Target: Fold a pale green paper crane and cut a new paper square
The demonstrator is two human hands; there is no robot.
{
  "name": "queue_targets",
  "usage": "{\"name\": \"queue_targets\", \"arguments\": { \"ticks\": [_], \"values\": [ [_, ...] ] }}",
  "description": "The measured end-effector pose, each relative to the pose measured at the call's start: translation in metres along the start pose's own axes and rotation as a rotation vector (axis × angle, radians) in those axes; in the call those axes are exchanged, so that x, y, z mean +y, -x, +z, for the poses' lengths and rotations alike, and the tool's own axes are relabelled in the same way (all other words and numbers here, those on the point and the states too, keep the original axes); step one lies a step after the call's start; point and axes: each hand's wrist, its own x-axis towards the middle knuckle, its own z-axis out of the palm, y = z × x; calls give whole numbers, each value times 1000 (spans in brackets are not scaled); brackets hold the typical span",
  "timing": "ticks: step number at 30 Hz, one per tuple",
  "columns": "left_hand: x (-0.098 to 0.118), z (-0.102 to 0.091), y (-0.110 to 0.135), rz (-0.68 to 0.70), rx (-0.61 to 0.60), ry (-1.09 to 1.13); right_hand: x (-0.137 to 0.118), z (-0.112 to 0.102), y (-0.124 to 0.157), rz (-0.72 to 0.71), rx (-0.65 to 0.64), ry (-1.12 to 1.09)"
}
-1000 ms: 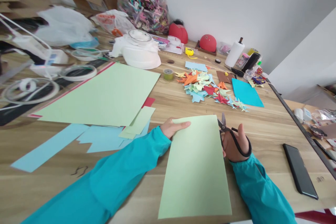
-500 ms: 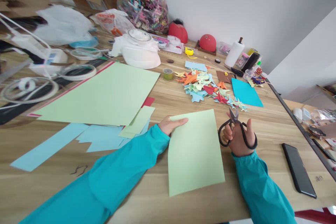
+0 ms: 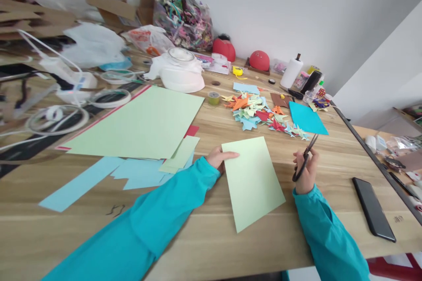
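A pale green sheet of paper (image 3: 253, 184) is pinched at its upper left edge by my left hand (image 3: 221, 158), thumb on top. My right hand (image 3: 306, 173) grips black-handled scissors (image 3: 306, 158), their blades pointing up and away, to the right of the sheet and apart from it. Beyond both hands lies a pile of small folded paper pieces (image 3: 260, 112) in orange, green, blue and red. Left of my left hand are a large green sheet (image 3: 138, 123), light blue paper pieces (image 3: 79, 184) and a smaller green strip (image 3: 180, 154).
A black phone (image 3: 373, 208) lies near the right edge. Behind the pile are a turquoise sheet (image 3: 308, 117), a white bottle (image 3: 291, 73) and a red pincushion (image 3: 259, 60). White cables (image 3: 56, 120) and plastic bags (image 3: 94, 44) crowd the left side.
The scissors have turned in my right hand, from facing me with loops spread to edge-on, blades tipped right. The green sheet has tilted, its lower end shifting right and up. The view has shifted slightly.
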Motion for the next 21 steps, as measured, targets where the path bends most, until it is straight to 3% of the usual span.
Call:
{"name": "queue_targets", "arguments": {
  "ticks": [4,8,12,17,21],
  "values": [
    [-6,-7,-2,75,-88,-184,14,-14,-2,-13,-65,404],
    [-10,-12,-4,147,-42,-398,32,-33,-8,-4,-114,784],
    [-7,-8,-2,175,24,-465,41,-53,-17,-129,-161,1100],
    [-3,-1,1,187,114,-452,34,-68,-23,-93,-266,1380],
    [-1,5,6,146,156,-433,23,-70,-21,-35,-268,1465]
  ]
}}
